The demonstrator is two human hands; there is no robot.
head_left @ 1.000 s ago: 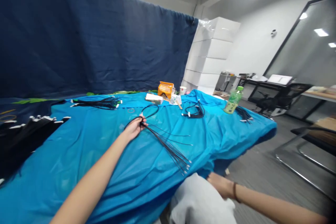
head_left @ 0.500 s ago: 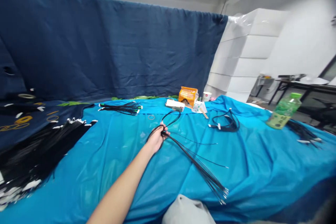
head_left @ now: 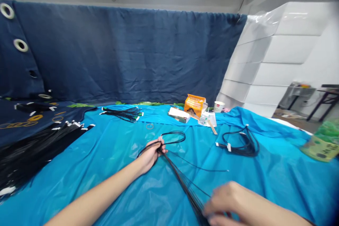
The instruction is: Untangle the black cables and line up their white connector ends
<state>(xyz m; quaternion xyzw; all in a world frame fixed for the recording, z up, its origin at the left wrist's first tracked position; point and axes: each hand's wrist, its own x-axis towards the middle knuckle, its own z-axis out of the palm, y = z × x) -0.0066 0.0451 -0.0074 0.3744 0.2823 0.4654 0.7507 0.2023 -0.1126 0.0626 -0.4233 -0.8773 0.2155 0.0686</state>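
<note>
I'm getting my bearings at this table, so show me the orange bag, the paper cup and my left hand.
Orange bag (head_left: pixel 194 102): head view, on its front.
Paper cup (head_left: pixel 219 106): head view, on its side wall.
Left hand (head_left: pixel 151 155): head view, mid-hand, behind the fingers.

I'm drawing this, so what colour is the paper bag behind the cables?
Orange, clearest in the head view.

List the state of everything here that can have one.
left hand, closed on held cables
right hand, blurred, grip unclear
held cables, looped one end, strands spreading at the other
right cable bundle, coiled
paper cup, upright
orange pack, upright
bottle, cut off, cap unseen
blue sheet, wrinkled
</note>
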